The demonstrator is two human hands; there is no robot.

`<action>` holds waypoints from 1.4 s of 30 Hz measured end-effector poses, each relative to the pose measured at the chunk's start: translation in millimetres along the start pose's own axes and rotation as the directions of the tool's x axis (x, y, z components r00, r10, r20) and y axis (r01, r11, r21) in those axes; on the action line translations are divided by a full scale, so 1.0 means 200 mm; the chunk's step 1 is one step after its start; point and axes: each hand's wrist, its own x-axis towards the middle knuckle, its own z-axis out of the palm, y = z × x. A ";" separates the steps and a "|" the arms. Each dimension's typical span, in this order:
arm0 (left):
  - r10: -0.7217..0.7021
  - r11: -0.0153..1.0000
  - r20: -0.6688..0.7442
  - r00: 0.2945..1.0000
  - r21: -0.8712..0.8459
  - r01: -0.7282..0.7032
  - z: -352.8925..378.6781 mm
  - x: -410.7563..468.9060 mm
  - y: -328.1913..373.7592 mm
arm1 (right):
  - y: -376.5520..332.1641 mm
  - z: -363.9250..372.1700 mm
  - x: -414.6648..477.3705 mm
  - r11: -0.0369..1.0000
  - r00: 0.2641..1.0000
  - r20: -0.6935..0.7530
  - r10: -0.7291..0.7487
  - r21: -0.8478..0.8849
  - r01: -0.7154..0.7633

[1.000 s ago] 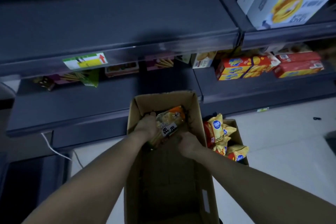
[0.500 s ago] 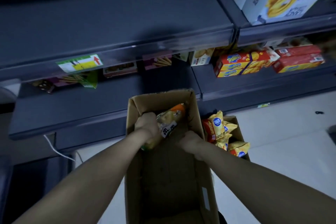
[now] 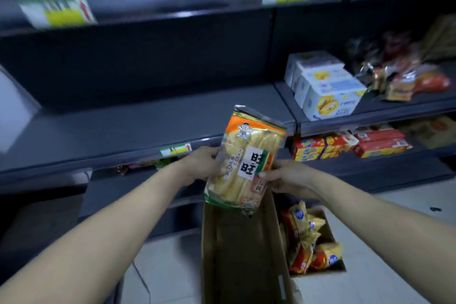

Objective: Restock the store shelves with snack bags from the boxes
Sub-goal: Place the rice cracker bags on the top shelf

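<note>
1. Snack bag (image 3: 243,163): held upright above the tall cardboard box (image 3: 243,252), before the bare shelf (image 3: 138,128).
2. Left hand (image 3: 201,164): gripped on its left edge.
3. Right hand (image 3: 287,176): pinched on its right edge.

Both bare forearms reach out ahead, angling in toward each other. The left hand (image 3: 201,165) grips the left edge of the snack bag (image 3: 246,155), fingers curled round it. The right hand (image 3: 287,176) pinches the bag's lower right side, thumb tip pressed on its face. The hands sit level and close together, the bag upright between them, leaning slightly right.
</note>
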 end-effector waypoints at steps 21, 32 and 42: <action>0.555 0.776 -0.643 0.528 0.171 -0.607 -0.69 -0.56 1.48 | -1.64 -0.04 -0.85 0.469 0.443 -0.178 -0.879 -0.498 0.730; 0.440 0.869 -0.708 0.552 0.182 -0.460 -0.84 0.02 1.61 | -1.97 -0.29 -0.30 0.470 0.488 -0.178 -0.854 -0.664 0.581; 0.397 0.872 -0.746 0.535 0.126 -0.472 -0.94 0.32 1.64 | -2.13 -0.44 0.01 0.520 0.481 -0.249 -0.841 -0.621 0.587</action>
